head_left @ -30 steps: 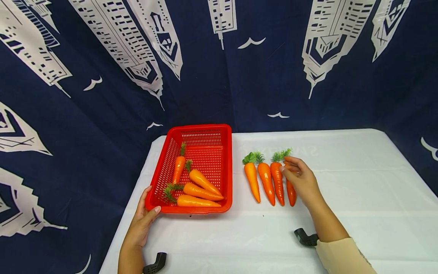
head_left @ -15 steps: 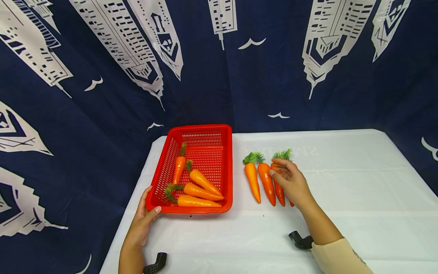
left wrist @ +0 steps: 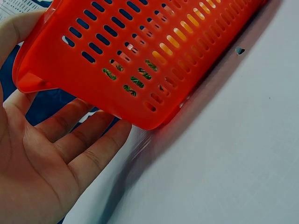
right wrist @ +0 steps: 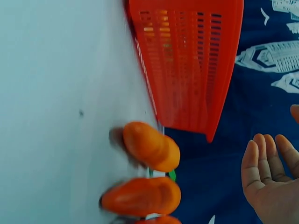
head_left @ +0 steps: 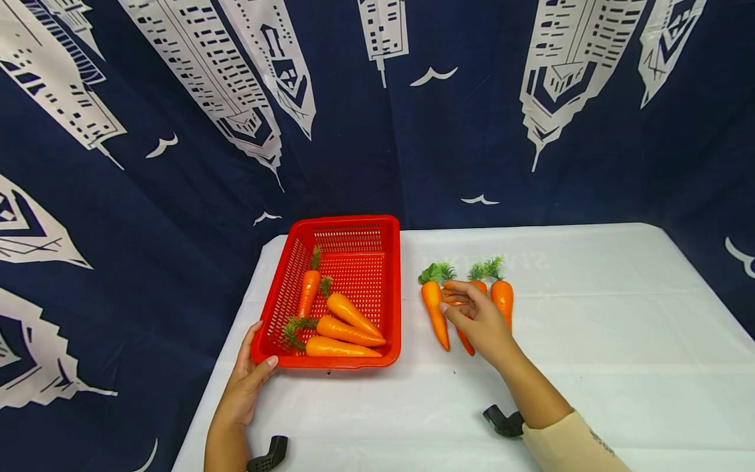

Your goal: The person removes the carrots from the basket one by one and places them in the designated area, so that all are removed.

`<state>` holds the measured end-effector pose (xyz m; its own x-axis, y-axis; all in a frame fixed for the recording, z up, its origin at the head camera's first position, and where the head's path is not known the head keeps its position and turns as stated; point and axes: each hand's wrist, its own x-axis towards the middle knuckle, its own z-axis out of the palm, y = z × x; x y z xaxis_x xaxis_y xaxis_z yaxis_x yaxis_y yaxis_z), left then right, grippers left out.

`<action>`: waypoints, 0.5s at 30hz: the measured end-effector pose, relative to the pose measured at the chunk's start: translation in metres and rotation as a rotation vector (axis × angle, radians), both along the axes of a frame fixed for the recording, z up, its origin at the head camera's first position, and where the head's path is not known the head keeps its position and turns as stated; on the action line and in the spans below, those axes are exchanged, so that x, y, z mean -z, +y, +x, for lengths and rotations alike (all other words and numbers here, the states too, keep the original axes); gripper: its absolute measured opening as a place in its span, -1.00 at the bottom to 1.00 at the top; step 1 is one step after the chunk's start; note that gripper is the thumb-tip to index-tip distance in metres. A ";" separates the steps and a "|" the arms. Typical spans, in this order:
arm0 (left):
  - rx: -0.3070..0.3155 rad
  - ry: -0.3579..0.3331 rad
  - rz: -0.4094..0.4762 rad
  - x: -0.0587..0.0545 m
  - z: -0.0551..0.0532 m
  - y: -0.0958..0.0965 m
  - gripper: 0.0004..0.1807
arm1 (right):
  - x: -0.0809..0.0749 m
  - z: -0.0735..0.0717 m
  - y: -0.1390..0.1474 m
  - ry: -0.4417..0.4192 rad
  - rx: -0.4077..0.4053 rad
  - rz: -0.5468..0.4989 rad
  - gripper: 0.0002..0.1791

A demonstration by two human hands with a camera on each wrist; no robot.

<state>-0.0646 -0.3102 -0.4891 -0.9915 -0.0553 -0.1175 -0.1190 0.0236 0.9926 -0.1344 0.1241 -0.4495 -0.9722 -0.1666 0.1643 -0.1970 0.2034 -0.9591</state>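
Observation:
My left hand (head_left: 243, 383) grips the near left corner of a red plastic basket (head_left: 396, 288). Its thumb lies on the rim and the fingers reach along the outer wall, as the left wrist view shows. Several orange carrots (head_left: 342, 346) with green tops lie inside. To the right of the basket, a row of carrots (head_left: 435, 314) rests on the table, tops pointing away. Over the middle of that row hovers my right hand (head_left: 480, 324), fingers loosely bent, holding nothing. It partly hides the carrots below it. In the right wrist view, that hand (right wrist: 275, 182) stands apart from the carrots.
A white cloth (head_left: 619, 341) covers the table. Behind and to the left hangs a dark blue curtain (head_left: 460, 151) printed with white buildings and birds. Black devices (head_left: 268, 454) sit at both wrists.
My right hand has moved left along the row, from the rightmost carrot toward the leftmost, uncovering the right one. The left hand, basket and carrots have stayed in place.

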 end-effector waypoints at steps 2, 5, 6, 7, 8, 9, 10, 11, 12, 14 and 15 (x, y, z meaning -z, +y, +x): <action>0.001 0.001 -0.001 0.000 0.000 0.000 -0.14 | -0.002 0.001 -0.005 0.023 -0.020 -0.005 -0.52; 0.005 0.006 -0.001 0.000 0.000 0.000 -0.14 | -0.004 0.002 -0.011 0.043 -0.046 -0.009 -0.51; 0.006 0.008 0.000 0.000 0.000 0.000 -0.14 | -0.006 0.003 -0.013 0.042 -0.055 -0.014 -0.50; 0.007 0.009 0.000 0.000 0.000 0.000 -0.14 | -0.007 0.003 -0.015 0.036 -0.063 -0.021 -0.49; 0.008 0.012 0.001 0.000 0.000 0.000 -0.14 | -0.008 0.003 -0.018 0.029 -0.071 -0.024 -0.49; 0.008 0.013 0.001 0.000 0.000 0.000 -0.14 | -0.008 0.003 -0.020 0.020 -0.080 -0.028 -0.48; 0.008 0.014 0.001 0.000 0.000 0.000 -0.14 | -0.009 0.003 -0.022 0.012 -0.091 -0.031 -0.48; 0.009 0.014 0.001 0.001 0.000 0.000 -0.14 | -0.009 0.004 -0.025 0.003 -0.098 -0.032 -0.47; 0.009 0.014 -0.001 0.001 0.000 0.000 -0.14 | -0.008 0.004 -0.027 -0.002 -0.102 -0.029 -0.48; 0.010 0.013 -0.002 0.001 0.000 -0.001 -0.14 | -0.007 0.003 -0.032 0.002 -0.122 -0.028 -0.49; 0.010 0.013 -0.003 0.001 0.000 -0.001 -0.14 | -0.007 0.003 -0.035 0.005 -0.134 -0.031 -0.49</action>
<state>-0.0647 -0.3107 -0.4901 -0.9935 -0.0457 -0.1044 -0.1057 0.0273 0.9940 -0.1310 0.0892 -0.4428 -0.9407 -0.2897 0.1767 -0.2255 0.1447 -0.9634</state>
